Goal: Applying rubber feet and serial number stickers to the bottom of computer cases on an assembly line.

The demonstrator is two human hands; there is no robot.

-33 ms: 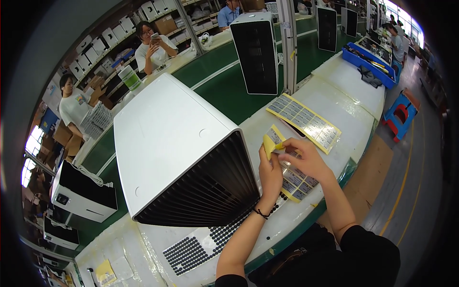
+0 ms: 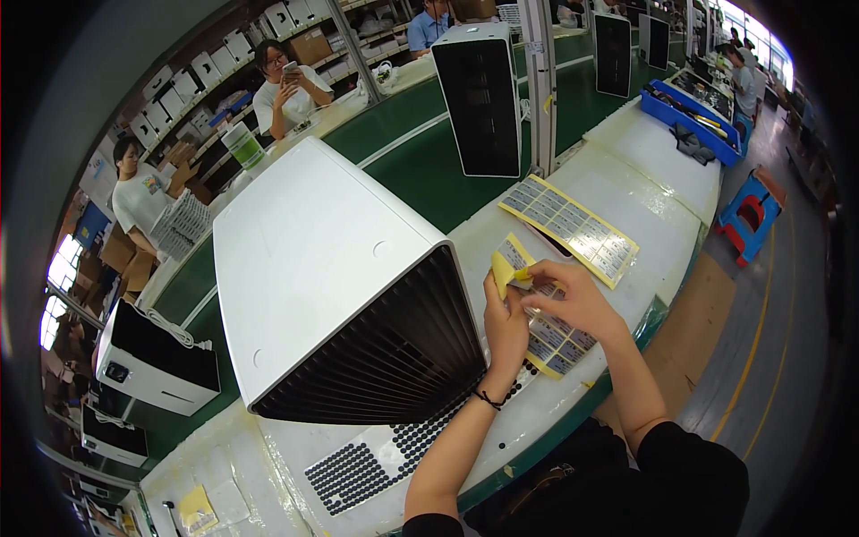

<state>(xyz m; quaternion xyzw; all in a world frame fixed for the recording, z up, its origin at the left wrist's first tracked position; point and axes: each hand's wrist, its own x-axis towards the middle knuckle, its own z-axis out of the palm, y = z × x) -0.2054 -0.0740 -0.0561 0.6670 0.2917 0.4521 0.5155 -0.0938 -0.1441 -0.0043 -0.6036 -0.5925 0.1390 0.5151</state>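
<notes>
Both my hands are at a sheet of silver labels (image 2: 553, 351) with a yellow backing, over the white worktop. Its upper corner is bent over, so that the yellow back shows. My left hand (image 2: 506, 329) pinches this folded part from the near side. My right hand (image 2: 577, 300) has thumb and fingers closed at the same fold; whether a single label sits between them is hidden. Just left of my hands stands a large white appliance housing (image 2: 313, 259) with a black slatted side (image 2: 385, 353) facing me. Beyond my right hand lies another label sheet (image 2: 573, 228).
A sheet of round black pads (image 2: 349, 479) lies partly under the housing. Beyond runs a green conveyor (image 2: 403, 179) with a black-fronted unit (image 2: 479, 107), beside a metal post (image 2: 540, 98). A blue tool tray (image 2: 689, 116) stands far right. Several people work across the line.
My right hand's fingers have shifted very slightly at the fold. Otherwise the scene stays the same.
</notes>
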